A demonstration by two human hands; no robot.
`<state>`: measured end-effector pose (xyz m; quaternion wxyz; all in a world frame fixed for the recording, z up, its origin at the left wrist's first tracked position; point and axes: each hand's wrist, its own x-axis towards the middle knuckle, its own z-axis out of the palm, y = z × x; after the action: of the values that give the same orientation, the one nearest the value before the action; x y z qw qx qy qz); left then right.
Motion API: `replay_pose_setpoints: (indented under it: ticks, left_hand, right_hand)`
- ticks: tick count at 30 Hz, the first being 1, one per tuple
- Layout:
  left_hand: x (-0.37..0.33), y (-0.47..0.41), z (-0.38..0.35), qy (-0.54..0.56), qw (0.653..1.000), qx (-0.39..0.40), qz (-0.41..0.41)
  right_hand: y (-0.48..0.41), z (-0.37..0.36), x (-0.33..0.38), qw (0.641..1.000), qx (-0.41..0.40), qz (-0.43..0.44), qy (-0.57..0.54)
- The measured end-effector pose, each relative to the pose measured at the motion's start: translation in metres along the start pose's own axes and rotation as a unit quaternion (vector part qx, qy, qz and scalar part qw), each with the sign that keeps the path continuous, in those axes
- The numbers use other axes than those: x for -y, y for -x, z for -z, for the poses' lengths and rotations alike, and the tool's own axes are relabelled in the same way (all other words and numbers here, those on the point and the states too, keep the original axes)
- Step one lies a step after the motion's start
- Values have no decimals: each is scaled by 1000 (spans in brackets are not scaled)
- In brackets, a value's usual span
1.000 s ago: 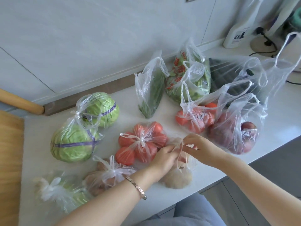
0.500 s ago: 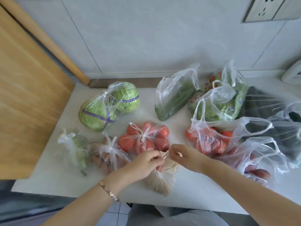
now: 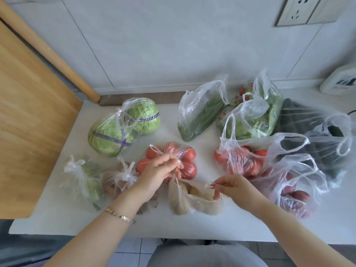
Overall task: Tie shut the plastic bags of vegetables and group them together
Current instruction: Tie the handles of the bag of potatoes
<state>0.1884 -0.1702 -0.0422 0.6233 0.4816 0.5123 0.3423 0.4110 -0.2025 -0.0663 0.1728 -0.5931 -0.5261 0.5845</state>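
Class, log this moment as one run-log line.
tying potato bag | left hand pinches handle | right hand pinches other handle | not yet tied

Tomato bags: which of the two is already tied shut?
The tomato bag in the middle, beside the cabbages; its top is knotted. The tomato bag on the right still has loose, open handles.

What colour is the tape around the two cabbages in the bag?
The tape is purple. The head view shows it clearly.

Home kitchen — white counter, tiled wall, wall socket, bagged vegetables.
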Motion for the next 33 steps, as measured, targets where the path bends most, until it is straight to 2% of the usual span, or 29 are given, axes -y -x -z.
replay_pose_setpoints:
  ticks: [3, 5, 8, 11, 15, 19, 22, 24, 27, 30, 33]
  left_hand:
    - [3, -4, -4, -23, 998, 46, 33]
    - [4, -3, -6, -55, 997, 46, 32]
    - [2, -3, 1, -181, 983, 35, -14]
    - [1, -6, 9, -313, 944, 43, -96]
    - [6, -11, 15, -335, 929, 17, -157]
    - [10, -15, 18, -338, 923, 52, -176]
    - [9, -19, 16, -279, 945, 115, -122]
    - [8, -25, 14, -268, 948, 142, -98]
    - [7, -37, 9, -267, 947, 168, -61]
    - [9, -47, 5, -258, 950, 175, -5]
    - [15, -51, 1, -224, 963, 141, 44]
  right_hand:
    - [5, -5, 4, 995, -62, -13, -73]
    - [4, -11, 5, 984, -123, -15, -127]
    - [-6, -30, 6, 960, -200, -14, -194]
    - [-22, -45, 10, 949, -229, -33, -214]
    - [-36, -56, 18, 957, -215, -44, -189]
    - [-43, -62, 22, 952, -205, -52, -223]
    - [-45, -68, 20, 973, -152, -21, -170]
    - [-43, -72, 20, 984, -98, -12, -146]
    - [-40, -74, 16, 989, -63, -4, -130]
    - [-40, -72, 8, 978, -30, -13, -205]
    - [-39, -72, 5, 959, 12, -16, -284]
